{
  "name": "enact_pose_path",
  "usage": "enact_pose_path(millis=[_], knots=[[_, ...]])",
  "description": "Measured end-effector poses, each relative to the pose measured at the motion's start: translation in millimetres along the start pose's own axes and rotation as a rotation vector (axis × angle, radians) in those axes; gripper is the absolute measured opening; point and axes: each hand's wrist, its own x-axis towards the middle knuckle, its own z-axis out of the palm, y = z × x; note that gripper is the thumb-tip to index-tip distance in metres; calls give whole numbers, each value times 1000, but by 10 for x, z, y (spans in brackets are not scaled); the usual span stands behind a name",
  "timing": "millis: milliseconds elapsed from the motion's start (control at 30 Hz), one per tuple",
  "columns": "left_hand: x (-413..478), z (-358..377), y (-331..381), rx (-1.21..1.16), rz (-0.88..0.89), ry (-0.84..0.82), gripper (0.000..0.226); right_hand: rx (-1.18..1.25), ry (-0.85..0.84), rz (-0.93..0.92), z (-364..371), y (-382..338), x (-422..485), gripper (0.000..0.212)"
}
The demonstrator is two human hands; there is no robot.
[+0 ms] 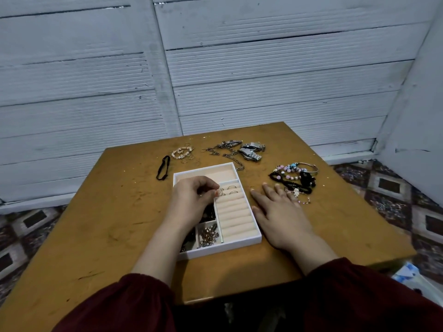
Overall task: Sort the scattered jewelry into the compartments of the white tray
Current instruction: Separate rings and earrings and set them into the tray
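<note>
Left hand (194, 195) seemingly pinches ring (217, 193); right hand (280, 212) flat, scuffed table (119, 212); plank wall (96, 68).

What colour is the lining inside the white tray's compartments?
Pale peach-pink; the head view shows it best on the ring rolls of the white tray.

The left hand (194, 197) pinches a small ring (217, 193) over the white tray (239, 244). The right hand (280, 212) lies flat on the tabletop (119, 212) beside it.

Dim, soft light; wide-angle edge distortion.
</note>
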Motion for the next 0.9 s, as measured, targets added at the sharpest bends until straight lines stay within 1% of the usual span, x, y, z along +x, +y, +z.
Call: enact_pose_path(millis=[100,300,533,700,900], knots=[[4,30,-24,76,65,-19,17,-3,0,2,-3,-3,4,52],[6,68,-31,230,110,-37,26,3,-2,4,-11,-8,-3,53],[-59,46,73,398,171,-34,7,1,-8,9,-15,-6,-2,53],[-89,35,130,489,202,-44,11,-7,-9,8,-22,-11,-8,53],[-108,26,171,539,185,-62,12,-4,-4,10,-13,-8,-5,53]])
